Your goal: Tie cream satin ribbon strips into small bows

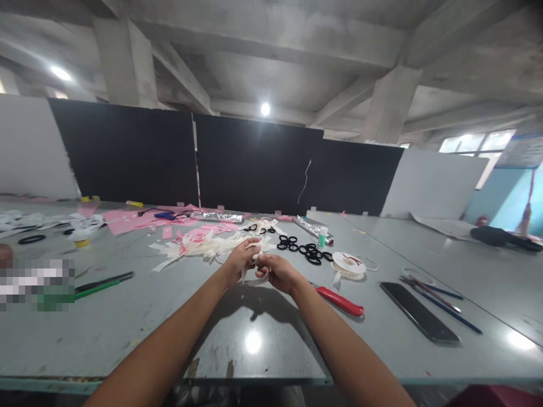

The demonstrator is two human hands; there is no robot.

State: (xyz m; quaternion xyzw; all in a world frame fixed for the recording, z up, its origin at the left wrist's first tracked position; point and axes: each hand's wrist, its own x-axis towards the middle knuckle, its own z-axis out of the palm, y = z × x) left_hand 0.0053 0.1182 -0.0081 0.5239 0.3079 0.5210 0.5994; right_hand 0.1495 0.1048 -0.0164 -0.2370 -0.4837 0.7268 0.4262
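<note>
Above the middle of the table, my left hand [238,264] and my right hand [280,272] meet with fingers pinched together. Between them is a cream fabric strip [244,275], one end hanging below the left fingers. The fingertips hide most of the strip. Just behind lies a loose pile of cream strips [203,247] with pink pieces [212,230] among them. Black elastic rings [311,252] are heaped to the right of my hands, near a roll of cream ribbon [348,264]. A red-handled cutter [340,301] lies beside my right forearm.
A dark phone [418,311] and thin blue tools [445,305] lie at right. A small green-labelled glue bottle [322,237] stands behind the rings. Green scissors [102,285] lie at left near a blurred person's arm. Black panels [254,164] line the table's back.
</note>
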